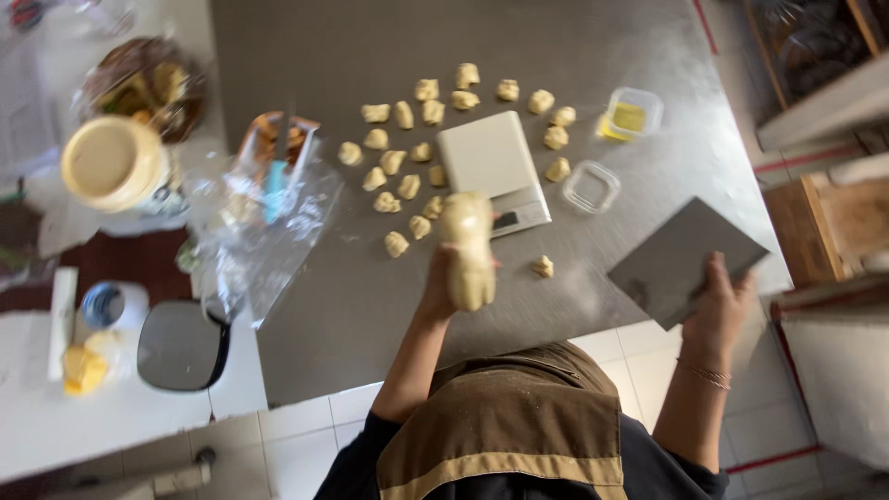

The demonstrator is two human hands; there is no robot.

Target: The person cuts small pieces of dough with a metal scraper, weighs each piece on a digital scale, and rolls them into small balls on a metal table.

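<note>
Broadly, a steel bench (370,56) fills the middle of the view, dusted with flour toward its right side, with white floor tiles at its near edge and a cluttered white surface to its left. Near the bottom stands the person, in a brown apron with a tan band. On the bench's left edge lies a crumpled clear plastic bag (264,222), with a blue-handled tool resting on a small tray just beyond it. A white kitchen scale (491,162) sits at the centre of the bench. To the right, the right hand (720,306) grips a flat grey bench scraper (681,259) by its near corner, the blade lying over the bench's near right edge. The left hand (444,282) is raised above the bench, its grip closed around a long log of pale dough (468,250) held upright just near of the scale. Two small clear tubs stand right of the scale: a far one (630,113) with something yellow inside and a nearer one (591,185) that looks empty. Many small cut dough pieces (398,162) are spread around the scale's left and far sides, apart from one another, and a single piece (543,267) lies alone near the scraper.
</note>
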